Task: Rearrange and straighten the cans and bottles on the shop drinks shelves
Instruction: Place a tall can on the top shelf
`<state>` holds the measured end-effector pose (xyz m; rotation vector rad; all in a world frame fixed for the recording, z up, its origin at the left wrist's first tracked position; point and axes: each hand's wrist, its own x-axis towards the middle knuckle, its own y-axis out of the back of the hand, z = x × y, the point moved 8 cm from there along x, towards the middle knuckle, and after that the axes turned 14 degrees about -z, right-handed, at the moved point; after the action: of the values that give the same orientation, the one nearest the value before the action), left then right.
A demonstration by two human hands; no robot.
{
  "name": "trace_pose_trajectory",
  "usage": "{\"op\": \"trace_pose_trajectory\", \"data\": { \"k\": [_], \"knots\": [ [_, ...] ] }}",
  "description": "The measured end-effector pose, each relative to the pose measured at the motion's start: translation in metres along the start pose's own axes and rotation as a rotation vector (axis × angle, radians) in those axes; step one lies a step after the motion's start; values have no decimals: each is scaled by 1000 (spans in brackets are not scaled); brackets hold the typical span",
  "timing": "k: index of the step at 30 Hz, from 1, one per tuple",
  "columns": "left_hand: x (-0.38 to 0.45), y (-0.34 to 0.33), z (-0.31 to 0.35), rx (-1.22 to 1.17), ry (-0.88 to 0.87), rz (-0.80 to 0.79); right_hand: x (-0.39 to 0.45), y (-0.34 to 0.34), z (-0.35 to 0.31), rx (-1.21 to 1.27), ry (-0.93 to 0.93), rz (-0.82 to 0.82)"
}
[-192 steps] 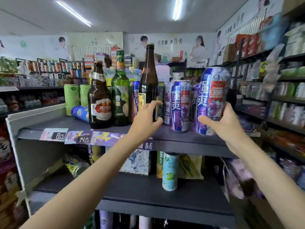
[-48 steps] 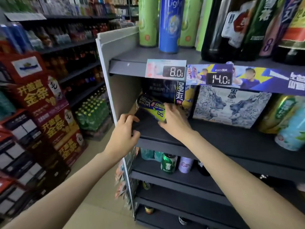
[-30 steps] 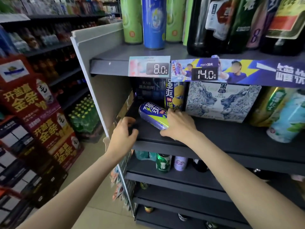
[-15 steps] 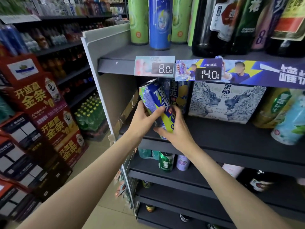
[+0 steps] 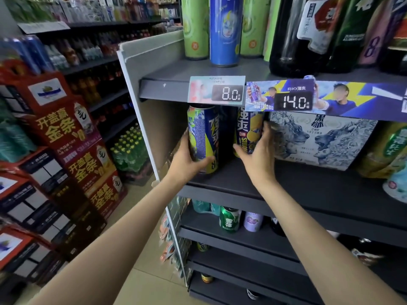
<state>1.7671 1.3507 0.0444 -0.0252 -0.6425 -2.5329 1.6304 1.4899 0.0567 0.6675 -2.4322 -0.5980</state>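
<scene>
Left hand (image 5: 187, 159): wrapped round the lower half of a blue-and-yellow can (image 5: 203, 137), thumb across the front near the base, fingers behind. Can upright, long axis vertical, top rim just under the edge of the shelf above, base at the front left of the dark middle shelf (image 5: 308, 186).

Right hand (image 5: 258, 155): open, fingers spread and nearly straight, fingertips against a second blue-and-yellow can (image 5: 248, 130) standing upright deeper on the same shelf; nothing gripped.

Just right of that can: printed carton with lion artwork (image 5: 321, 137), front face outward. Further right: green can (image 5: 383, 150), leaning.

Shelf edge above: price tags reading 8.0 (image 5: 217, 91) and 14.0 (image 5: 293, 100). Top shelf holds an upright tall blue can (image 5: 224, 29) between green ones, with dark bottles (image 5: 290, 40) alongside.

Shelf below holds a green can (image 5: 229, 219) and a lilac can (image 5: 253, 221), both upright.
</scene>
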Motion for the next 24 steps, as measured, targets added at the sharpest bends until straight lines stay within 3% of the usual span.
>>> {"op": "trace_pose_trajectory", "data": {
  "k": [7, 17, 24],
  "knots": [
    [-6, -4, -16, 15, 18, 33, 25, -27, 14, 70, -270, 70],
    [2, 4, -25, -42, 54, 32, -25, -8, 0, 8, -141, 23],
    [11, 9, 11, -38, 7, 189, -35, 17, 1, 190, -189, -105]
  ]
}}
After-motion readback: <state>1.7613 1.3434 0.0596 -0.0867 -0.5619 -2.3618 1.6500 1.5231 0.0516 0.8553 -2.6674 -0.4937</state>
